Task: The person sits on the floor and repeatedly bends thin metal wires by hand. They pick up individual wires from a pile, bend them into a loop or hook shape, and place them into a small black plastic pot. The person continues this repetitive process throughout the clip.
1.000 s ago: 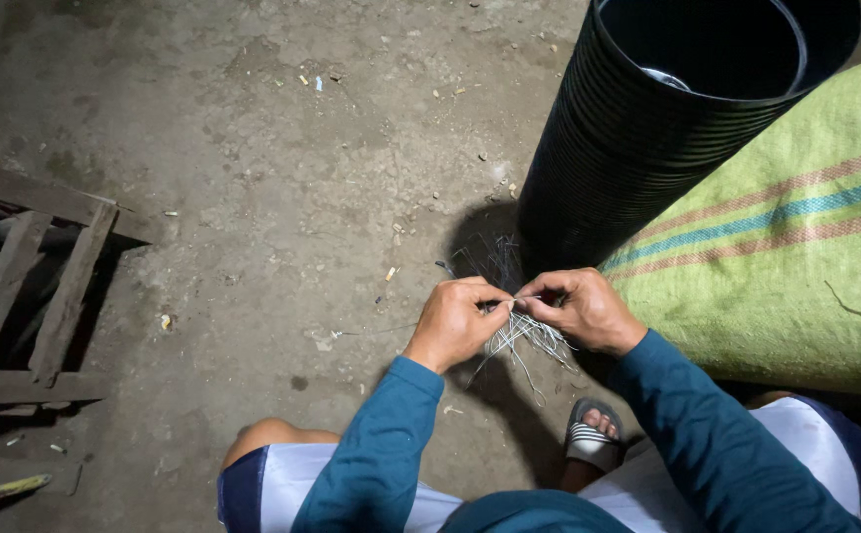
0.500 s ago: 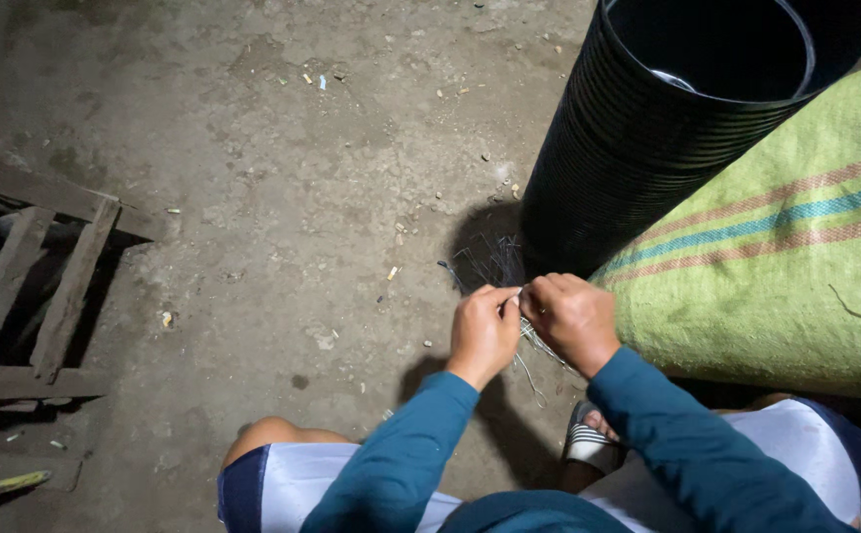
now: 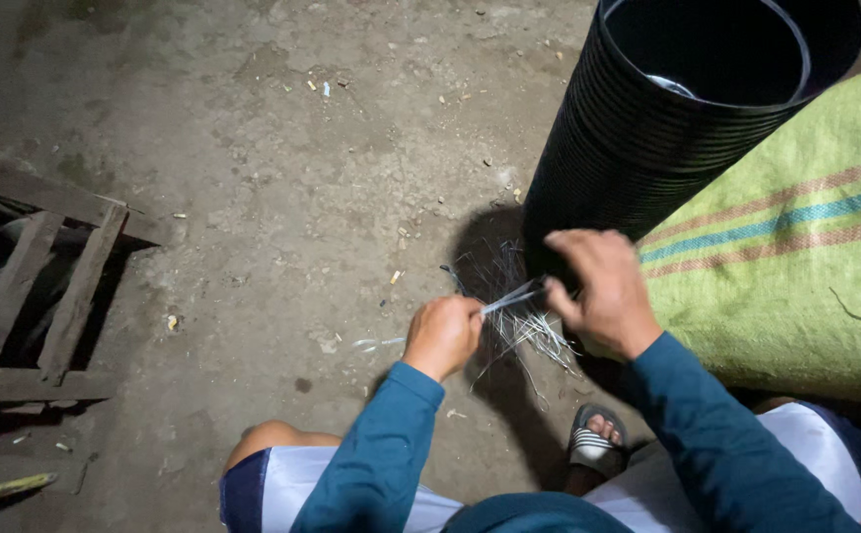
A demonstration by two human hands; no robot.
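From my feed, the left hand (image 3: 442, 336) is a closed fist, clamped on the near end of a thin pale strand (image 3: 511, 296). The right hand (image 3: 600, 291) pinches the far end of that strand between thumb and fingertips, the other fingers curled in. The strand runs taut between them, rising slightly toward the right hand, just above the concrete floor (image 3: 282, 197).

Half a second ago I had both hands knuckle to knuckle, nearly touching, with only a sliver of strand showing. Now they have drawn apart: the right hand has lifted up and away toward the stack of black pots (image 3: 667, 128), the left has stayed low and slid a little leftward, and a clear length of strand spans the gap.

Below and between the hands lies a loose bundle of pale fibres (image 3: 524, 331), fanned out on the floor in the shadow at the foot of the pot stack; some fibres hang from the hands down into it. It shows more than before, when the hands covered most of it.

The green woven sack (image 3: 795, 276) with coloured stripes lies to the right, touching the pot stack. A sandalled foot (image 3: 596, 442) sits just under the right forearm. The wooden frame (image 3: 45, 286) lies well apart at the left edge, unchanged.
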